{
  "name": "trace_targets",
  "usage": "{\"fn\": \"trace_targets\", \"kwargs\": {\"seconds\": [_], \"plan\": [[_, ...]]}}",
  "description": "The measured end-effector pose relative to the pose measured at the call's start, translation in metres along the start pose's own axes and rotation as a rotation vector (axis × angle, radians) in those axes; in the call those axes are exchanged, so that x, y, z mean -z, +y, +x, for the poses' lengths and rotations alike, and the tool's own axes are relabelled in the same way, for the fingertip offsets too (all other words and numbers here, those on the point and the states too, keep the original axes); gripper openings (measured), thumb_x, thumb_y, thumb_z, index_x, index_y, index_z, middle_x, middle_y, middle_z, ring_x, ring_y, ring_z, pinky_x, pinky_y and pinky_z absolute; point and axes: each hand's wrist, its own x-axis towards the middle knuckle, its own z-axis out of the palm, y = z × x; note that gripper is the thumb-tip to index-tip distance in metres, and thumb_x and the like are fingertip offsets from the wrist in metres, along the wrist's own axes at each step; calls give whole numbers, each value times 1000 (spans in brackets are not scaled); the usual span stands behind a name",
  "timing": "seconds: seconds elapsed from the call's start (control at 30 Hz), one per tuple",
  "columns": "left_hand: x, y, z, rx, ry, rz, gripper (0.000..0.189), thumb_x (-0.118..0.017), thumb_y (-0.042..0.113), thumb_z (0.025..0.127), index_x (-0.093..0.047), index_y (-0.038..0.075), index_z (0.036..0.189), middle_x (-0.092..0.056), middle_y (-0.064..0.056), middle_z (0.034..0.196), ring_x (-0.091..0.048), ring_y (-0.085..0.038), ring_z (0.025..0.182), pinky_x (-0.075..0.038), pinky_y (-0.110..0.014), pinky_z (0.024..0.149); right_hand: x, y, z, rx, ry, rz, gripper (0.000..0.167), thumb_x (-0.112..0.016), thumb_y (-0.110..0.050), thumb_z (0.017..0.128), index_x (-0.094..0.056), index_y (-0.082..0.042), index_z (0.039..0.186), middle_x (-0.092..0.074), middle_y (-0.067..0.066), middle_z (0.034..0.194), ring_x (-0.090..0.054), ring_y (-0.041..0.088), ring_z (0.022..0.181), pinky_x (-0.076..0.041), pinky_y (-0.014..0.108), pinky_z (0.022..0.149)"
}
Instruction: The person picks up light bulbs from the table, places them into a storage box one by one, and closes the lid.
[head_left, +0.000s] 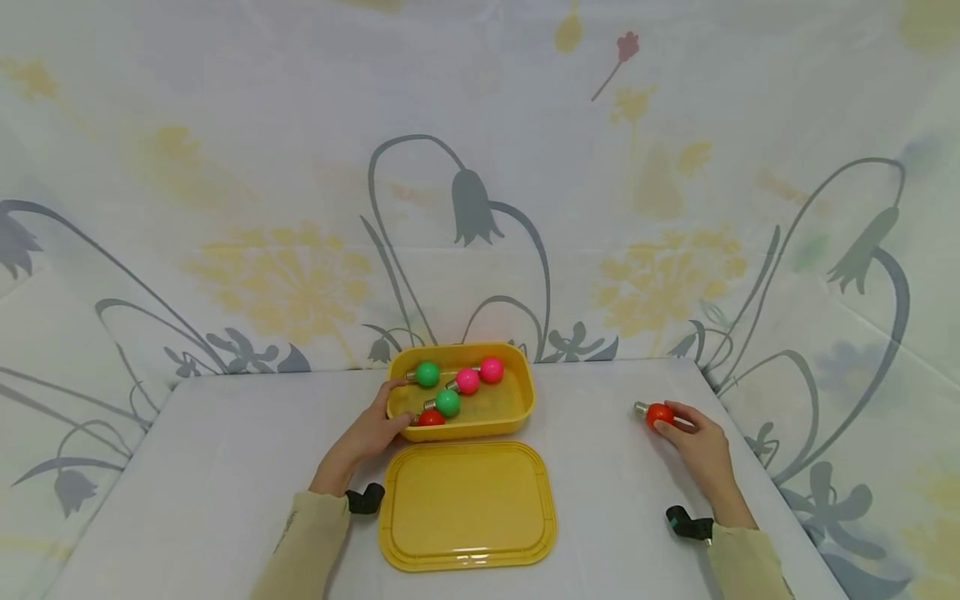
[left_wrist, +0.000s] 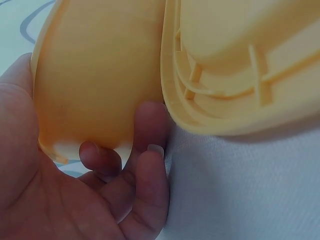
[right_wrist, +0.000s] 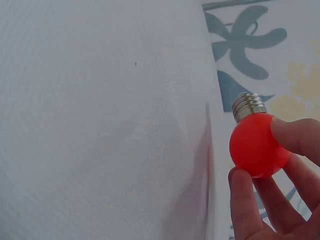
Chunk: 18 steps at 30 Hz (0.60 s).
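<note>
My right hand (head_left: 701,446) holds a red light bulb (head_left: 659,416) by its round globe, over the right side of the table. The metal screw base (right_wrist: 248,106) points away from the fingers in the right wrist view. At the left end of a yellow plastic container (head_left: 517,415), my left hand (head_left: 372,429) grips the wall between thumb and fingers. Inside lie several bulbs: two green ones (head_left: 427,374), two pink ones (head_left: 491,370) and a red one (head_left: 431,417), partly hidden by the near wall. In the left wrist view the curled fingers (left_wrist: 152,185) are close to the container's end.
A yellow lid (head_left: 468,504) lies flat on the white table (head_left: 600,500), just in front of the container. Behind the table hangs a flower-patterned cloth (head_left: 480,275), which also runs along both sides.
</note>
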Motion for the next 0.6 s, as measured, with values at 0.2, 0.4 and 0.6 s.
{"fn": "trace_targets", "kwargs": {"seconds": [0.2, 0.4, 0.6], "plan": [[0, 0, 0, -7, 3, -12, 63, -60, 25, 95, -30, 19, 150, -58, -19, 112, -59, -27, 86, -46, -33, 72, -6, -6, 0, -9, -49, 34, 60, -70, -34, 94, -52, -2, 141, -50, 23, 141, -49, 39, 126, -41, 6, 76], [0, 0, 1, -9, -3, -30, 63, -60, 24, 95, -29, 18, 150, -59, -19, 110, -59, -25, 80, -47, -33, 71, -12, -9, -2, -2, -59, 9, 58, -71, -33, 94, -54, -3, 140, -52, 23, 140, -51, 38, 125, -41, 8, 77], [-1, -1, 1, 8, -1, -24, 62, -60, 23, 95, -29, 18, 149, -59, -18, 108, -58, -24, 79, -47, -32, 70, -15, -13, -6, -11, -83, 5, 60, -71, -36, 93, -52, -3, 141, -51, 23, 141, -50, 38, 126, -41, 11, 79]]}}
